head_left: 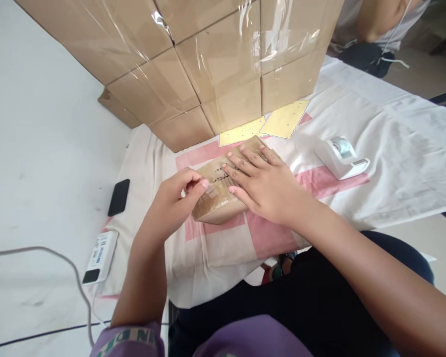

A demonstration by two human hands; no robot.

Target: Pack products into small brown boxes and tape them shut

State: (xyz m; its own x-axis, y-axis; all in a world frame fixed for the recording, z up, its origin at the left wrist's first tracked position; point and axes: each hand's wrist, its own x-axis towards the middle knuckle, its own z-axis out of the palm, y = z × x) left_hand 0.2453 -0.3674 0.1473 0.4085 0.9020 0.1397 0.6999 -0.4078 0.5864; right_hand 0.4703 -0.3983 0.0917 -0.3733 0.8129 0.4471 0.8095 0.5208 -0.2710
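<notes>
A small brown taped parcel (217,203) lies on a white and pink cloth (208,258) in front of me. My right hand (265,186) lies flat on top of the parcel with its fingers stretched out. My left hand (174,201) is curled at the parcel's left end, with thumb and fingertips pinched against its top edge. What the fingers pinch is too small to make out.
A stack of cardboard boxes (215,64) wrapped in clear film stands just behind the parcel. Yellow sheets (282,120) lie at its foot. A white label printer (341,156) sits to the right. A black phone (119,197) and a white device (101,255) with a cable lie on the left. Another person (375,29) sits at the back right.
</notes>
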